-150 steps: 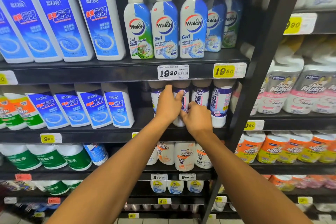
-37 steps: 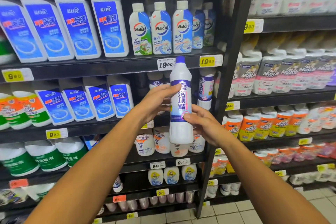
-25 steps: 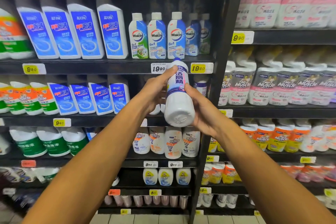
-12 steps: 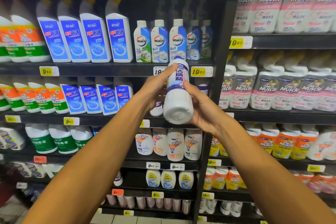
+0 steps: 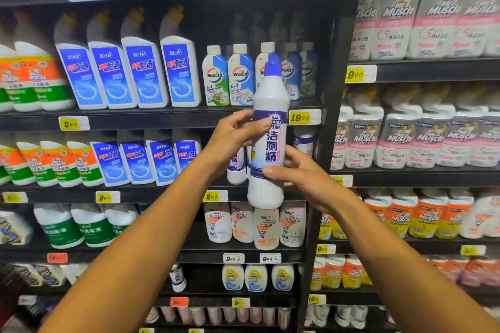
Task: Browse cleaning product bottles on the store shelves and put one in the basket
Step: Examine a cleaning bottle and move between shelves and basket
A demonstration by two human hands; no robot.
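I hold a tall white toilet cleaner bottle [image 5: 267, 140] with a blue cap and a purple-and-white label upright in front of the shelves, label facing me. My left hand [image 5: 235, 134] grips its upper label from the left. My right hand [image 5: 300, 173] grips the lower label from the right, thumb across the front. More bottles of the same kind [image 5: 303, 143] stand on the shelf behind it. No basket is in view.
Black shelving [image 5: 162, 117] carries blue-labelled angled-neck bottles [image 5: 146, 76], Walch bottles [image 5: 216, 78] and orange-green Mr Muscle bottles [image 5: 35, 81]. A black upright post [image 5: 328, 116] divides off the right bay of Mr Muscle packs [image 5: 405, 138]. Yellow price tags line the shelf edges.
The bottle has swung from tilted with its base toward me to upright with the label facing me. Both hands stay on it. The view has tipped slightly upward.
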